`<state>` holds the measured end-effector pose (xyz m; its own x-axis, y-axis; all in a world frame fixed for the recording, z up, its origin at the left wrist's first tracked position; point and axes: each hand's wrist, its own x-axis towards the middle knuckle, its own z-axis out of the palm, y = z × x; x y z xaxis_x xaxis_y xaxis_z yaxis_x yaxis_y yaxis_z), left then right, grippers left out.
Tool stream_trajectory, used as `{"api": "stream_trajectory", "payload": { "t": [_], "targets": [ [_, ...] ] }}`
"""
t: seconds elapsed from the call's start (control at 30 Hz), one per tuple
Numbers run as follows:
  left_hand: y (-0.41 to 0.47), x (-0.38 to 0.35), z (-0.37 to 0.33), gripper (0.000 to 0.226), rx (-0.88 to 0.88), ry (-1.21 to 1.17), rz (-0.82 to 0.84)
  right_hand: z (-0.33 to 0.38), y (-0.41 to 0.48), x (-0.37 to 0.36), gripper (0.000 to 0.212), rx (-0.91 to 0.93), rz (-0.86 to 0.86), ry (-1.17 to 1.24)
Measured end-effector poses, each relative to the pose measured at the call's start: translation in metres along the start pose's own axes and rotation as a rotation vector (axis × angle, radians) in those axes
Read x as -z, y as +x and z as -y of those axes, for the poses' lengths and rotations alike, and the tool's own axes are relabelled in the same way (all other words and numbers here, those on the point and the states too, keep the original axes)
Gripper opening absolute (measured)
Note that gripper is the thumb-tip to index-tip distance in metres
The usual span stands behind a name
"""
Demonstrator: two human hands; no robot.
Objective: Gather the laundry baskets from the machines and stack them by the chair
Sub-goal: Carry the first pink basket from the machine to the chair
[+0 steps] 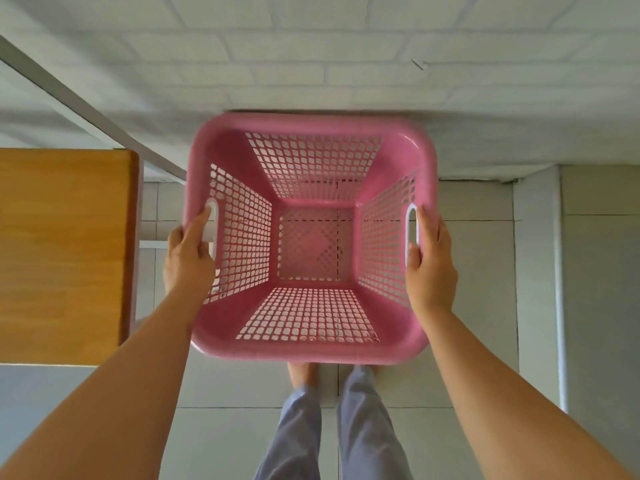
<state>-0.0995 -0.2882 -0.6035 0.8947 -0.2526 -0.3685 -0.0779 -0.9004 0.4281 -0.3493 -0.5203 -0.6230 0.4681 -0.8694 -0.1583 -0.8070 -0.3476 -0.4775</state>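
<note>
White painted brick wall (311, 57) fills the upper part of the view, above a floor of pale square tiles (478, 258). At the left edge stands a wooden counter (62, 254), its top seen from above, with a grey slanted rail (86, 109) running behind it. At the right, a pale vertical panel with a white edge strip (557, 289) borders the tiles.

A pink laundry basket (308, 351) is held at the centre of the view, upright with its open mouth toward the camera, above the floor and just right of the counter. Its four walls and base are perforated lattice, through which the tile joints show. It holds nothing.

The left hand (188, 261) takes the basket at the left handle slot (213, 230): the grip is closed on the rim, index finger stretched up along the slot's outer edge. The right hand (431, 261) takes the right handle slot (411, 230) likewise, its grip closed on the rim with fingers wrapped beneath. Both forearms are bare.

Below the basket appear grey trouser legs (360, 427) and a bare foot (303, 372) on the tiles.
</note>
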Motion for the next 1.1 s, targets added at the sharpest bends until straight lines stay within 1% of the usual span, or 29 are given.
{"api": "stream_trajectory", "payload": {
  "t": [0.17,0.27,0.43,0.57,0.73,0.83,1.0,1.1],
  "targets": [
    [0.002,-0.007,0.006,0.047,-0.018,0.034,-0.028,-0.002,0.005,-0.006,0.060,0.035,0.004,-0.056],
    [0.001,-0.005,0.004,0.051,-0.010,0.090,0.034,-0.003,0.005,-0.005,0.066,0.038,0.035,-0.103],
    [-0.004,-0.001,-0.004,0.070,0.010,0.256,0.128,-0.002,0.005,0.004,0.069,0.065,0.076,-0.212],
    [-0.019,0.005,-0.014,0.069,0.016,0.331,0.153,0.004,-0.009,0.017,0.068,0.107,0.107,-0.261],
    [-0.052,0.023,-0.027,0.054,-0.087,0.336,0.236,0.018,-0.042,0.048,0.062,0.107,0.182,-0.309],
    [-0.083,0.039,-0.039,0.054,-0.212,0.357,0.275,0.028,-0.071,0.078,0.060,0.091,0.203,-0.306],
    [-0.136,0.067,-0.066,0.056,-0.374,0.405,0.338,0.032,-0.127,0.133,0.056,0.001,0.204,-0.275],
    [-0.167,0.081,-0.087,0.056,-0.491,0.421,0.362,0.027,-0.167,0.167,0.055,-0.095,0.191,-0.234]
  ]
}}
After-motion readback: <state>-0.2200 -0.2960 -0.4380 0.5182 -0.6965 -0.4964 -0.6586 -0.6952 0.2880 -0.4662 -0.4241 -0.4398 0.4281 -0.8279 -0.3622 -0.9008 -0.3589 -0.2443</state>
